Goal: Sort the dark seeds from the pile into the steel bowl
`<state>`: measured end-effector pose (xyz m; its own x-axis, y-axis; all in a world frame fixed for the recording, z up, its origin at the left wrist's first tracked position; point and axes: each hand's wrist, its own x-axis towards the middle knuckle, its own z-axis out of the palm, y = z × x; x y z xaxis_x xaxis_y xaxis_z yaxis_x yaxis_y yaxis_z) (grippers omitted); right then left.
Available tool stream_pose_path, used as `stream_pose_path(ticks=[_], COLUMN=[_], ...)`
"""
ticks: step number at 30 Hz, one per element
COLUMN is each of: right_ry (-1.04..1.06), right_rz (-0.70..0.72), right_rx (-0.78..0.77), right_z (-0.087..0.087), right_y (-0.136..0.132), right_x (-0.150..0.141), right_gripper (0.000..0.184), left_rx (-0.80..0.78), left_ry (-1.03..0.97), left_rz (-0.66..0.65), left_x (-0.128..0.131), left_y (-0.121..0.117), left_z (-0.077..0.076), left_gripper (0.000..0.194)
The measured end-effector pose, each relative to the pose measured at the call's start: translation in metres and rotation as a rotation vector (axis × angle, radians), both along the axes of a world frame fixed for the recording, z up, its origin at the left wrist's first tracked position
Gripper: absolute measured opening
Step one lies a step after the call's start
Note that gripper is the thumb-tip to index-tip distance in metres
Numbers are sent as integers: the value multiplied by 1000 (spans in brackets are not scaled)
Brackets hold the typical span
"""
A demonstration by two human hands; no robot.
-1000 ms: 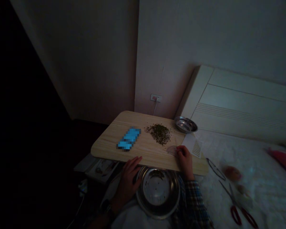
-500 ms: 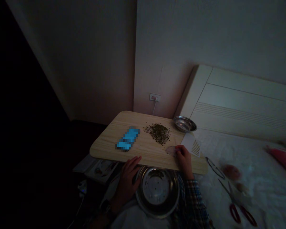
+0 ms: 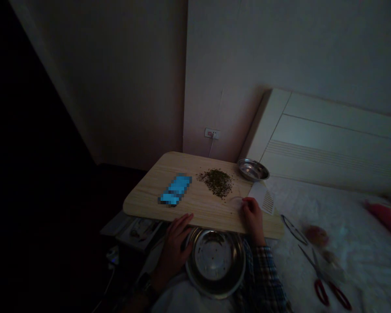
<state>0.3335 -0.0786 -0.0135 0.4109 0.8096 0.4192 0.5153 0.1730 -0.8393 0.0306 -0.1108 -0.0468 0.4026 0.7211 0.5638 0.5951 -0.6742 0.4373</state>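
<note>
A light wooden tabletop (image 3: 150, 195) carries a pile of small dark green seeds (image 3: 217, 181) near its far right. My right hand (image 3: 252, 217) rests on the tabletop's near right part, fingers closed on a small clear round piece (image 3: 236, 202) that lies just short of the seed pile. My left hand (image 3: 176, 245) lies against the left rim of a large steel bowl (image 3: 216, 261) on my lap, just below the table's front edge, fingers curved over the rim.
A small steel dish (image 3: 253, 169) sits at the table's far right corner. A lit phone (image 3: 176, 190) lies left of the seeds, a white card (image 3: 262, 196) to the right. Red-handled scissors (image 3: 326, 284) and glasses (image 3: 293, 230) lie on the white bed. A wall socket (image 3: 212, 133) is behind.
My right hand has shifted the clear round piece slightly toward the seed pile. The left hand and bowl stay put.
</note>
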Motion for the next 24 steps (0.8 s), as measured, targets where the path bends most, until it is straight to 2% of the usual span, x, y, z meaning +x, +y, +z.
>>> stream_pose_path(ticks=[5,11,24], right_ry=[23,40,-28], right_rz=[-25,38,35], right_rx=[14,36,0], right_z=[0,0,1], right_y=[0,0,0], right_x=[-2,-3,-3], right_gripper=[24,47,35], left_rx=[3,-8,-5], left_ry=[5,12,-1], left_rz=[1,7,8], left_x=[0,0,0], left_y=[-1,-1,-1], left_z=[1,2,3], left_gripper=[24,24,22])
